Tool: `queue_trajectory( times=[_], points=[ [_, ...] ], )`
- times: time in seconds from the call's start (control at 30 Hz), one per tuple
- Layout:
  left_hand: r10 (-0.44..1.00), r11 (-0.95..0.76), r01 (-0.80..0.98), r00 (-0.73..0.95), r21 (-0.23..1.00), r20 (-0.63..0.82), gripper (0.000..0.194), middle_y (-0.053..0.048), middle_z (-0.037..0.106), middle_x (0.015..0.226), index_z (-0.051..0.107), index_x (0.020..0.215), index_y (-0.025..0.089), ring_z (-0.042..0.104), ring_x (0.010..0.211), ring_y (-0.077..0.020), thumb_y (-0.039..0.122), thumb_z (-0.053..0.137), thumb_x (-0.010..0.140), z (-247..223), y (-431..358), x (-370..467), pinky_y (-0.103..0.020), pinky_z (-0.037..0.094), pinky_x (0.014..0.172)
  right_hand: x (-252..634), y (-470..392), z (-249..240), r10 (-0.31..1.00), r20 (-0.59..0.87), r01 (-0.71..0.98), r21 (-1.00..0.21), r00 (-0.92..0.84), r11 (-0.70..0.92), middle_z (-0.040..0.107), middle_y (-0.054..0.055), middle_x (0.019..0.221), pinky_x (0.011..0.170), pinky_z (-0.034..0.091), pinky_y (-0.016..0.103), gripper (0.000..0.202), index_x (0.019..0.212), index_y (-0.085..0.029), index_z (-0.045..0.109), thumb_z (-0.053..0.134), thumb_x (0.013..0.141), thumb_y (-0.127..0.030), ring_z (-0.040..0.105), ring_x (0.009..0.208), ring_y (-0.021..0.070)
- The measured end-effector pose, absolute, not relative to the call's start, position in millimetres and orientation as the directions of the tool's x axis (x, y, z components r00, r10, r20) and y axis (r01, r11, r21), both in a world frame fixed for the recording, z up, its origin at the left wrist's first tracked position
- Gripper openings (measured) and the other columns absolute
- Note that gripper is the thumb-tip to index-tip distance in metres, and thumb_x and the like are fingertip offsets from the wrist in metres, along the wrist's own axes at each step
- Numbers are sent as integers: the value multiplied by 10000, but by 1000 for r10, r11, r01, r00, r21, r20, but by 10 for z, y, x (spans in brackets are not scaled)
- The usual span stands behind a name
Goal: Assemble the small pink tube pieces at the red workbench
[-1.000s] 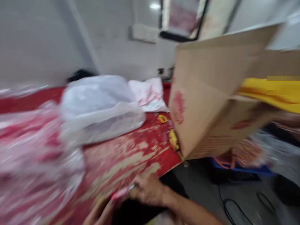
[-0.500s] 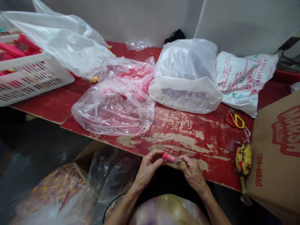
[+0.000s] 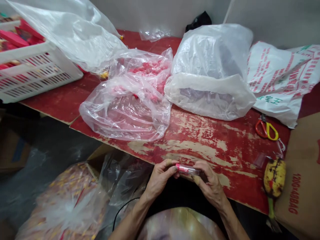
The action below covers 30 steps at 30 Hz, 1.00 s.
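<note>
Between my two hands, just over the table's front edge, lies a small clear tube with a pink cap (image 3: 187,170). My left hand (image 3: 162,173) pinches the pink end between thumb and fingers. At the clear end, my right hand (image 3: 207,180) grips the tube with thumb and fingers. What is inside the tube is too small to name. Beyond my left hand, an open clear plastic bag (image 3: 120,116) holds small pink-red pieces (image 3: 152,68). A white translucent bag (image 3: 212,73) with a dark opening stands beyond my right hand.
At the left is a white crate (image 3: 50,70) of pink items under a plastic sheet (image 3: 82,36). Scissors (image 3: 267,129), a spotted banana (image 3: 275,176), a printed sack (image 3: 277,80) and a cardboard box (image 3: 300,186) are on the right. A large filled bag (image 3: 70,200) stands below left.
The right hand has shifted outward along the tube, and more of its clear length shows. The view has turned slightly, so the table things sit differently in frame.
</note>
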<state>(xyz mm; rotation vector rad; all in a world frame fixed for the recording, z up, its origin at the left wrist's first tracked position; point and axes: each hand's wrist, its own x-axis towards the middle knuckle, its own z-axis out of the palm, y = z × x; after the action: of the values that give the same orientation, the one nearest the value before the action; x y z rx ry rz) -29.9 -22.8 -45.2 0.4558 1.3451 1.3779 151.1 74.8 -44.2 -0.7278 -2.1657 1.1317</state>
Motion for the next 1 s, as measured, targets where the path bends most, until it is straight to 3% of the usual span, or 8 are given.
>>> queue_trajectory(
  times=[0.27,0.53,0.77,0.87,1.0],
  points=[
    [865,197,-336,-384,921,-324,222,10,598,831,743,910,217,553,787,-107,291,762,702,-478,-209,-346,-207,423,749,1478,817,-473,706,144,239,-879,-693,413,612,33,1019,815,498,251,205,1077,-259,539,534,878,-210,598,942,148],
    [833,250,-512,-319,822,-452,288,20,652,754,726,935,213,571,692,-96,299,791,667,-488,-145,-322,-210,440,718,1493,817,-452,720,82,252,-904,-689,345,639,25,1007,800,495,255,189,1047,-256,575,560,860,-230,611,934,154],
    [846,237,-404,-361,884,-392,228,14,642,810,738,899,222,575,777,-110,306,771,690,-482,-182,-338,-203,433,761,1454,788,-488,719,46,266,-911,-693,314,644,10,970,757,482,223,184,1037,-256,579,563,854,-242,607,882,135],
    [856,205,-325,-397,923,-330,192,2,634,889,746,878,230,573,850,-123,304,759,701,-469,-201,-330,-205,426,798,1454,760,-487,718,-1,301,-908,-696,291,658,25,940,696,475,239,170,1018,-239,588,539,871,-309,614,838,153],
    [861,224,-285,-390,932,-326,202,15,583,752,744,885,225,553,712,-105,335,736,716,-414,-199,-324,-207,432,700,1462,754,-508,726,-75,367,-895,-684,253,661,21,768,603,432,258,278,888,-211,603,465,899,-452,606,693,159]
  ],
)
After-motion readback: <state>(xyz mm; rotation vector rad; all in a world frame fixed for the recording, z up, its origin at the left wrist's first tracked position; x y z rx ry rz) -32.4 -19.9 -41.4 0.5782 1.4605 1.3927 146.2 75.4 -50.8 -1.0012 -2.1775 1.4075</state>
